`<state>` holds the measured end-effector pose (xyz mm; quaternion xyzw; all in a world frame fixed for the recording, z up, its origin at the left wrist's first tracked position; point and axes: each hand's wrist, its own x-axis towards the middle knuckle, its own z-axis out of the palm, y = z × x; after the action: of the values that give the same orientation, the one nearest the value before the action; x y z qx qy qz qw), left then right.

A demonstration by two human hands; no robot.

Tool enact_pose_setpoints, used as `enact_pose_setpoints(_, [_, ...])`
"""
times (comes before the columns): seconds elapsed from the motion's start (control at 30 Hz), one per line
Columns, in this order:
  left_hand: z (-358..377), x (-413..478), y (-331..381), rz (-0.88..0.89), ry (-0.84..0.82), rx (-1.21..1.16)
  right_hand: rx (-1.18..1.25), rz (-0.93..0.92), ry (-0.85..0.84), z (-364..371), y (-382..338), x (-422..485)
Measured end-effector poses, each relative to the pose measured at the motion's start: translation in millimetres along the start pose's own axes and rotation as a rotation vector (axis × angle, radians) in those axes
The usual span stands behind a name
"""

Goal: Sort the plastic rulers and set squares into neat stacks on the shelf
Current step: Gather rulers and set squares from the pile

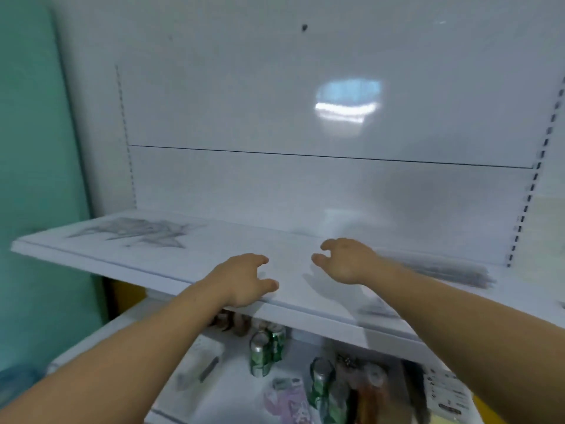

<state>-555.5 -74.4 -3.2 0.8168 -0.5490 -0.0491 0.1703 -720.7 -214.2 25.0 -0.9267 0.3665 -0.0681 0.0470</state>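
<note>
A white shelf (214,264) runs across the view. On its far left lies a loose heap of clear plastic set squares (143,232), blurred. At the right a row of clear rulers (440,269) lies lengthwise, partly behind my right forearm. My left hand (244,280) hovers over the shelf's front edge with fingers loosely curled, holding nothing. My right hand (345,260) hovers a little farther in, fingers relaxed, also holding nothing. A gap of bare shelf lies between the two hands.
The white back panel (305,185) rises behind the shelf, with slotted uprights (526,215) at each side. A lower shelf holds green cans (266,350), bottles and packets. A teal wall (36,148) stands at the left.
</note>
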Motion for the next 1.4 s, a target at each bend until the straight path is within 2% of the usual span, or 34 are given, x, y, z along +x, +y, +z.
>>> enact_pose_setpoints(0.3, [-89,-42,-229,-0.27,0.076,-0.016,0.071,-0.242,-0.051,43,-226,124])
enact_pose_setpoints(0.5, [-131,-50,-328,-0.39,0.121,0.001,0.1,-0.302,-0.082,72,-314,185])
enact_pose_setpoints(0.8, [-145,18,-419,-0.392,0.126,0.026,0.114,-0.296,-0.079,105,-366,301])
enact_pose_setpoints(1.03, [-157,113,-476,-0.379,0.086,0.028,0.09,-0.269,-0.228,118,-392,389])
enact_pose_setpoints(1.13, [-156,145,-490,-0.337,0.064,-0.001,0.053,-0.315,-0.196,124,-405,411])
enact_pose_setpoints(1.27, [-153,176,-502,-0.241,-0.048,0.025,0.132,-0.392,-0.14,123,-413,422])
enact_pose_setpoints(1.4, [-155,191,-516,-0.136,0.032,-0.074,0.147,-0.346,-0.093,117,-416,419])
